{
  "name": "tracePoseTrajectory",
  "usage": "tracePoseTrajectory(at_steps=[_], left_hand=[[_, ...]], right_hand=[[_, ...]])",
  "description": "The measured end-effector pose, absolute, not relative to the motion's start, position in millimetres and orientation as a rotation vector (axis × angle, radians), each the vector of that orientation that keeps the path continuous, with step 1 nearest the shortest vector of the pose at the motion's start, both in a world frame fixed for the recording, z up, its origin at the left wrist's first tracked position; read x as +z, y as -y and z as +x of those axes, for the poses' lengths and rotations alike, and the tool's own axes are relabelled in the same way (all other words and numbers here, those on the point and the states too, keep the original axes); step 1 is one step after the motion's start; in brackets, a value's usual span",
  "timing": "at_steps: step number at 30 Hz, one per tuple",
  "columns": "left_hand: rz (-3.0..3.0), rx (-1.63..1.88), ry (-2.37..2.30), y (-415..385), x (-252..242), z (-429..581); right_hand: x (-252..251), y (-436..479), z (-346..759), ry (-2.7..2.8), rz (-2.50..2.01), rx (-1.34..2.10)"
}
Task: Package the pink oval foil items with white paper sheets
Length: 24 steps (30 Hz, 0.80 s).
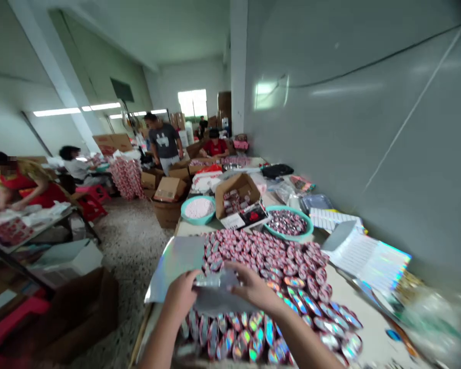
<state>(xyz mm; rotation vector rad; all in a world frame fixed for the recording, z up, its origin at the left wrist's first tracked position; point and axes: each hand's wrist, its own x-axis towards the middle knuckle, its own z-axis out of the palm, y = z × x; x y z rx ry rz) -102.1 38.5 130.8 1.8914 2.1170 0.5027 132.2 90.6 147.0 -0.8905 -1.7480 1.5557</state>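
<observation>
A small silver-grey sheet (pixel 218 300), blurred by motion, spans the gap between my two hands above the worktable. My left hand (pixel 182 294) is closed at its left edge, with the thumb toward the middle. At the sheet's right end, my right hand (pixel 255 289) has its thumb and fingers around the edge. Beneath and beyond lie many oval pink-and-silver pieces (pixel 249 253); those nearest me show shiny rainbow faces (pixel 234 343). A larger holographic silver sheet (pixel 176 261) rests on the table's left side, just beyond my left hand.
Behind the pieces stand a teal basin of pale bits (pixel 198 210), an open cardboard box (pixel 238 192) and another teal basin (pixel 311 223). Striped sheets (pixel 376 261) and plastic bags (pixel 441 318) line the right. Several people work farther back; a brown carton (pixel 80 307) sits on the left floor.
</observation>
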Motion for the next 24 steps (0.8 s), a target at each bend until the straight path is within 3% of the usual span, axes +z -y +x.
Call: tracePoseTrajectory(at_steps=[3,7,11,15,24], left_hand=[[1.815,0.356,-2.139,-44,122,-119],[1.703,0.501,-2.118,-49,106,-142],[1.658,0.704,-1.933,-53,95,-163],[1.862,0.728,-1.860,-60,91,-173],[1.893,0.911,-1.828,-103,110,-194]], right_hand=[[148,-95,102,2.060,-0.907,1.086],[126,-126,74,2.070,-1.085,0.909],[99,-152,71,1.844,-1.394,1.285],[97,-155,47,1.822,-1.441,1.339],[130,-149,16,1.566,-1.102,1.647]])
